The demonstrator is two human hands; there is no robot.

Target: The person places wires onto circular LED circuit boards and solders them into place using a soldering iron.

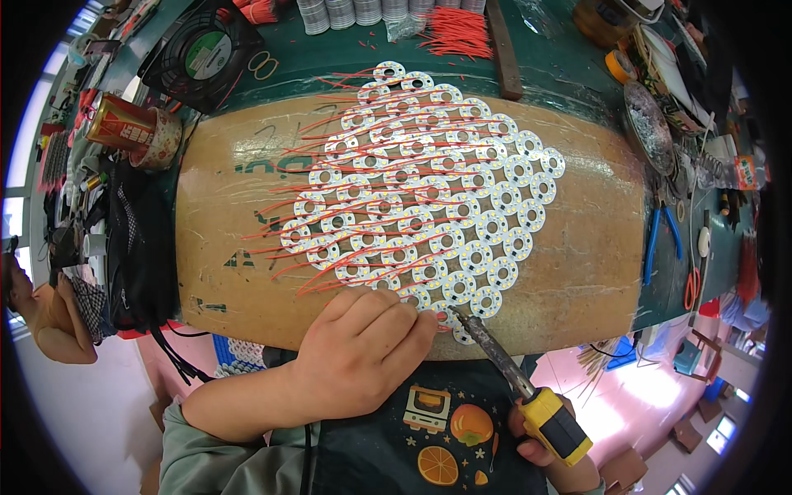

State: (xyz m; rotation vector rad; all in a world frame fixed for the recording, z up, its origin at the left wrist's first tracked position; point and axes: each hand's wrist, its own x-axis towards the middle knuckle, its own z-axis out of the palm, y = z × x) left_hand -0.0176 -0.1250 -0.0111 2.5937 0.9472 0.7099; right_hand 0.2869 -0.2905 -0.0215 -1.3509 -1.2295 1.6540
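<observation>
Many round white ring-shaped LED boards (446, 239) lie edge to edge in a diamond-shaped patch. Thin red wires (330, 216) run from many of them toward the left. My left hand (359, 351) is closed over the near corner of the patch, its fingers pinched. A bit of red wire (442, 316) shows at the fingertips; the rest is hidden. My right hand (535, 450) grips the yellow and black handle of a soldering iron (507, 363). Its dark tip points at the nearest boards, beside my left fingertips.
The boards lie on a brown cardboard sheet (577, 272). Behind are a black fan (200, 56), a bundle of red wires (456, 33), stacked boards (340, 15) and a dark bar (504, 54). Blue-handled pliers (653, 239) and a metal dish (648, 124) are right; another person (58, 313) sits far left.
</observation>
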